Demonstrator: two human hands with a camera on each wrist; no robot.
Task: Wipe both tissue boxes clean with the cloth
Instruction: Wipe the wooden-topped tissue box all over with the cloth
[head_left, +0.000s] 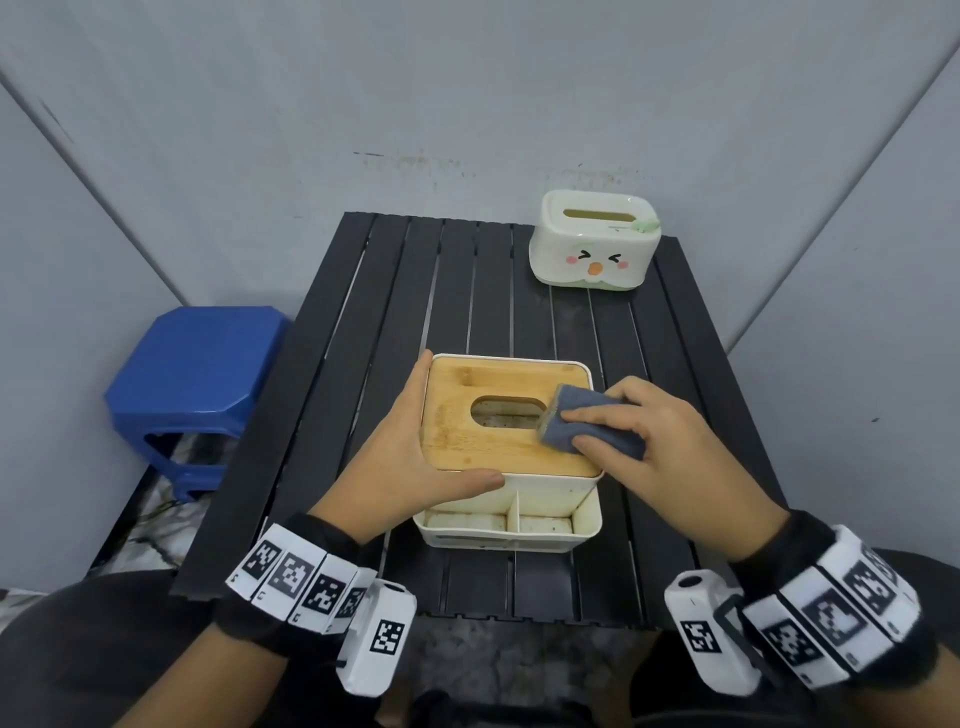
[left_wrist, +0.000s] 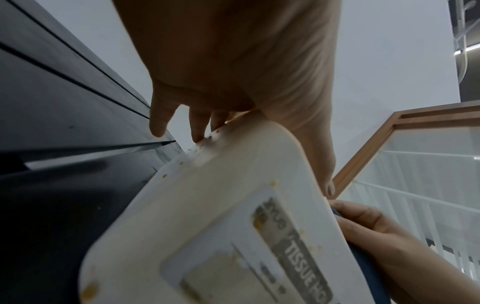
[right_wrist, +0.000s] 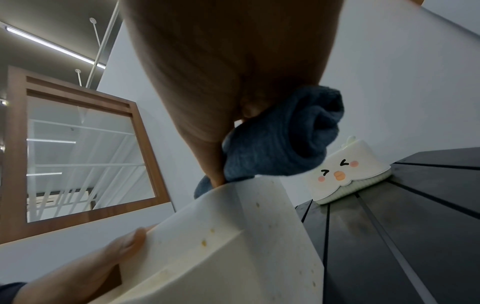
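Observation:
A white tissue box with a bamboo lid (head_left: 467, 447) stands mid-table; stains speckle its walls (right_wrist: 233, 236) and its labelled front (left_wrist: 221, 226). My left hand (head_left: 405, 447) wraps round its near-left corner, fingers (left_wrist: 197, 127) down the left wall and thumb along the lid's front edge. My right hand (head_left: 639, 436) grips a folded blue-grey cloth (head_left: 582, 421) and presses it on the lid's right part, beside the oval opening. From the right wrist the cloth (right_wrist: 280, 139) looks bunched under the palm. A second white tissue box with a duck face (head_left: 595, 239) sits untouched at the far right corner.
The black slatted table (head_left: 363, 322) is small, with its edges close on all sides. A blue plastic stool (head_left: 192, 374) stands on the floor to the left. Grey walls close in behind and beside the table. The near box's open front compartments (head_left: 509, 522) face me.

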